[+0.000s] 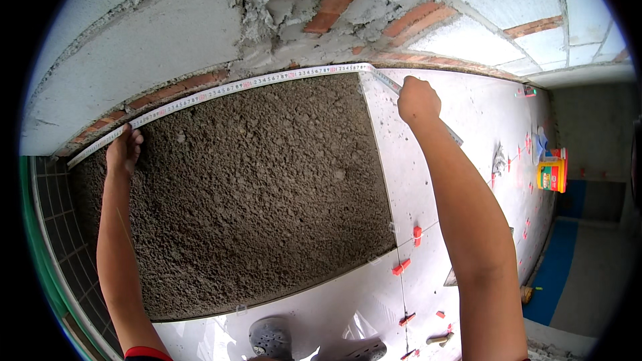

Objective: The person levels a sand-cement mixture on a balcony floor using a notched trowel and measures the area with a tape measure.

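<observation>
A white tape measure [267,80] stretches along the foot of the wall, over the far edge of a bed of grey-brown mortar [261,187]. My left hand [124,152] is at the far left of the bed, its fingers closed on the tape near the dark tiled edge. Beyond the bed's far right corner the tape bends and runs down to my right hand [419,100]. That hand is closed in a fist round the tape's end part, above the pale floor tiles; the fingers hide whatever case is inside.
White floor tiles [441,180] border the mortar on the right and near side, with red levelling wedges [401,267] along their joints. A yellow and red bucket [552,174] stands at the right. Rough block wall [167,33] rises behind. Grey clogs [271,336] show below.
</observation>
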`<state>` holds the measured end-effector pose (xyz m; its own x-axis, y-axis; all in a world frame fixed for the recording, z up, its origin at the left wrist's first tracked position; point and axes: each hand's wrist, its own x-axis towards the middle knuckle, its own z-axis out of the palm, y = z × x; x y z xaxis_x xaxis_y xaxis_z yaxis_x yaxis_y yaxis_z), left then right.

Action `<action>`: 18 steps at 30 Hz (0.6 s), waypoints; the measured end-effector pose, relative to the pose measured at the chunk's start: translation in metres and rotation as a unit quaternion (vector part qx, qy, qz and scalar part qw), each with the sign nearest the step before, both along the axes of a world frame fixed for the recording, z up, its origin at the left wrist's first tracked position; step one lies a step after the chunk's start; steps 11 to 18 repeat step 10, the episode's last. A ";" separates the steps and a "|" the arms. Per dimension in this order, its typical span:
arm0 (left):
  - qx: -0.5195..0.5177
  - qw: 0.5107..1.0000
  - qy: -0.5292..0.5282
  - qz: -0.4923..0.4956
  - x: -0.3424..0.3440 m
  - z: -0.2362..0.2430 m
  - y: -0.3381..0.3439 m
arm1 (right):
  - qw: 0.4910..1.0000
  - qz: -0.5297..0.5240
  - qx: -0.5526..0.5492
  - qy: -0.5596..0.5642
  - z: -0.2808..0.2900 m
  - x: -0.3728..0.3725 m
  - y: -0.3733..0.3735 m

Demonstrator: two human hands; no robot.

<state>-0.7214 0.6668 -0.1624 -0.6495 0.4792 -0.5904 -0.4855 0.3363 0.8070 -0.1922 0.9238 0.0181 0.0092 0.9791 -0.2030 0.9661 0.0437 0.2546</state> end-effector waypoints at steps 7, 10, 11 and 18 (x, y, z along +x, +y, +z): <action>-0.008 1.000 -0.003 -0.011 0.014 0.008 0.004 | 1.000 -0.013 -0.006 -0.014 0.004 0.002 0.002; -0.011 1.000 0.008 -0.016 0.013 0.010 0.003 | 1.000 -0.003 -0.004 -0.015 0.001 0.003 0.003; -0.011 1.000 0.008 -0.016 0.013 0.010 0.003 | 1.000 -0.003 -0.004 -0.015 0.001 0.003 0.003; -0.011 1.000 0.008 -0.016 0.013 0.010 0.003 | 1.000 -0.003 -0.004 -0.015 0.001 0.003 0.003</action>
